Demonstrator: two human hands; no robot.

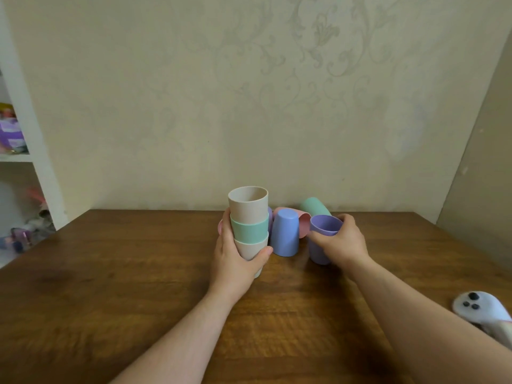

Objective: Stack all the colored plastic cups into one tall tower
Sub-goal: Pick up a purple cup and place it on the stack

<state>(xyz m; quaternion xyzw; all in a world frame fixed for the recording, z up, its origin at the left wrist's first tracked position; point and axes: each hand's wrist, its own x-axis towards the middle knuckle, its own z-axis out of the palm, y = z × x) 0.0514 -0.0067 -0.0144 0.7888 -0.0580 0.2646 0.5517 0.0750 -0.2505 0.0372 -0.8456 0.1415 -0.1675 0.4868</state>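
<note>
Gripping cup stack [248,217] left, purple cup [325,227] right.

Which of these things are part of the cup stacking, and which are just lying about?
Part of the job: nested stack in left hand; purple cup in right hand; blue cup; pink cup; green cup.
Lying about: white controller; shelf clutter.

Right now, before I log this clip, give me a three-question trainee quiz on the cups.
1. True or false: the left hand holds a nested stack with a beige cup on top.
2. What colour is the cup in the right hand?
3. The blue cup between the hands stands: A) upright, B) upside down, C) on its side.

Key: 1 true; 2 purple; 3 B.
</note>
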